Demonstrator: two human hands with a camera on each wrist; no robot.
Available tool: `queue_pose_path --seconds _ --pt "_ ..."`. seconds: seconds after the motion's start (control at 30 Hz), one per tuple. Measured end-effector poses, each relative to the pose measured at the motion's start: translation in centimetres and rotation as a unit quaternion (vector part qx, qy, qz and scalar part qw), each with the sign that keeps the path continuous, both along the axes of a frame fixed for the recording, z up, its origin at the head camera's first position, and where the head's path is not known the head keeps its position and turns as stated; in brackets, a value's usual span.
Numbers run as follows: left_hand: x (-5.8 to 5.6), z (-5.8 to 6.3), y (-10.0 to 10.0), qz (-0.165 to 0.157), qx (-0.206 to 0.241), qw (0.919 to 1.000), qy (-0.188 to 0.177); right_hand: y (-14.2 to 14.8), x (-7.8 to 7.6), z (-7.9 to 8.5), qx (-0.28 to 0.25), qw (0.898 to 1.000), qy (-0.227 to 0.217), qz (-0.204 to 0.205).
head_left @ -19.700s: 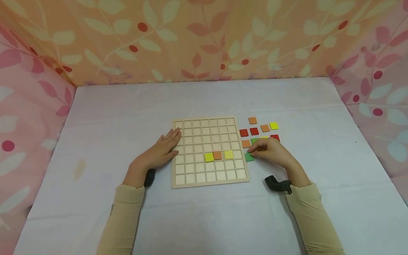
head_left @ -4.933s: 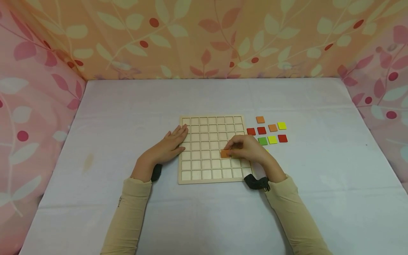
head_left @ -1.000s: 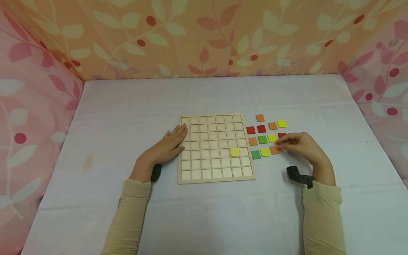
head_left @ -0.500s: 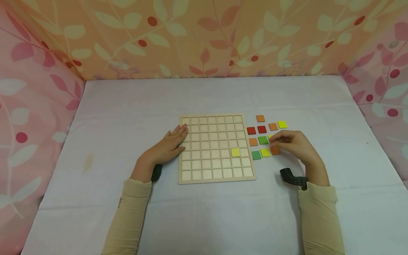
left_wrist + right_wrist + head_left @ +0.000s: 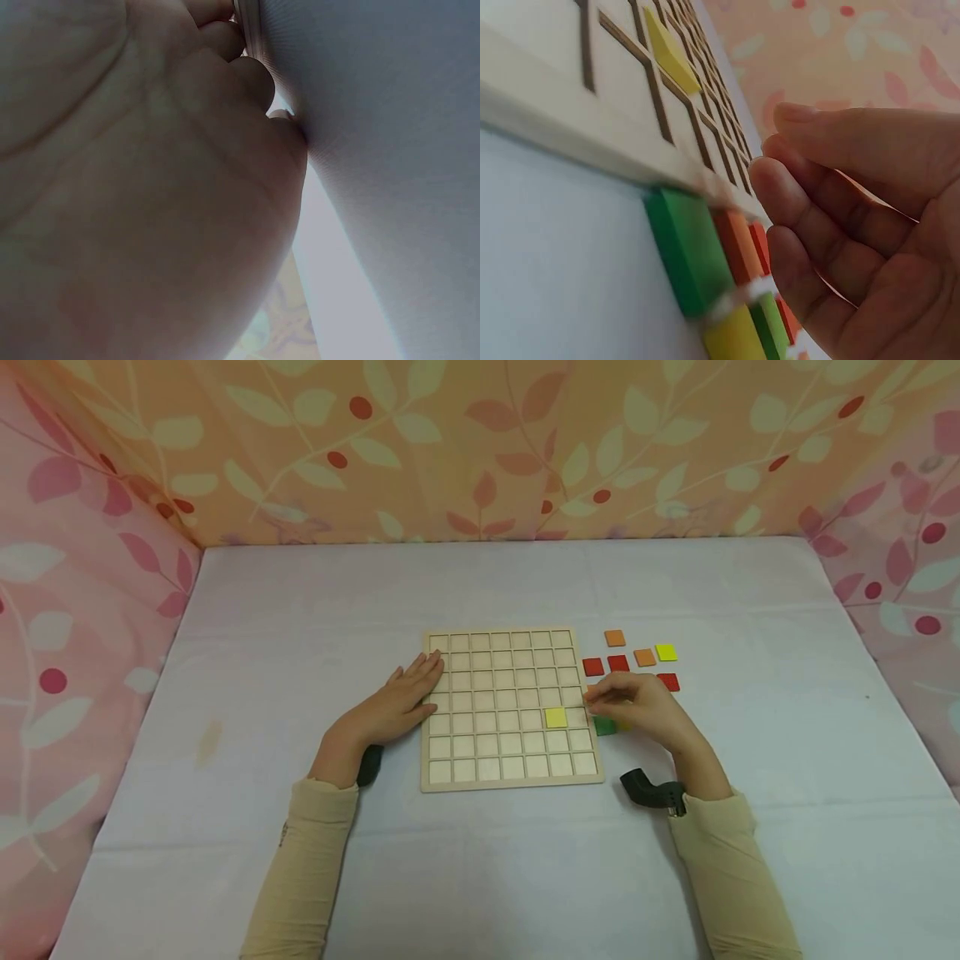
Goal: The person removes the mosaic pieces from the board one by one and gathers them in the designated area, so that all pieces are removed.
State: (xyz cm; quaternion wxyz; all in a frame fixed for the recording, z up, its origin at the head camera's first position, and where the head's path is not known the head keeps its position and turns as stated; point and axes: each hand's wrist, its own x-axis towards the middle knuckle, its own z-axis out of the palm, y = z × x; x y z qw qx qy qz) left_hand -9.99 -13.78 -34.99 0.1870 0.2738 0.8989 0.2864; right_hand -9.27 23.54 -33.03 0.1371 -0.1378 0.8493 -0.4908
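Note:
A wooden grid board (image 5: 487,747) lies on the table, with one yellow tile (image 5: 555,717) in a cell near its right side. My left hand (image 5: 392,700) rests flat with its fingers on the board's left edge. Over the board's right edge hovers my right hand (image 5: 637,706), fingers bent loosely and thumb apart. No tile shows between the fingers (image 5: 769,180) in the right wrist view. Below them lie a green tile (image 5: 686,251), an orange tile (image 5: 739,244) and a yellow tile (image 5: 735,337). The hand hides some of these tiles in the head view.
Right of the board, loose tiles lie on the white cloth (image 5: 480,877): red tiles (image 5: 593,667), orange tiles (image 5: 615,637), a yellow tile (image 5: 666,652) and others. A patterned curtain (image 5: 480,452) stands behind the table. A black wrist device (image 5: 651,789) juts from the right sleeve.
Earlier, several tiles sat on the board; an orange one went from there to the table. Within the last second my right hand moved left, from that tile towards the board. My left hand stayed.

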Motion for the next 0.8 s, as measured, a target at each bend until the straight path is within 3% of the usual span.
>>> queue_pose_path --seconds 0.3,0.8 --pt "-0.1 0.1 0.1 -0.002 -0.002 1.0 0.001 -1.7 0.2 -0.5 -0.014 0.999 0.022 0.034" --pt "-0.1 -0.1 0.0 0.002 -0.006 1.0 -0.002 -2.5 0.4 -0.7 0.02 0.999 0.03 0.037"
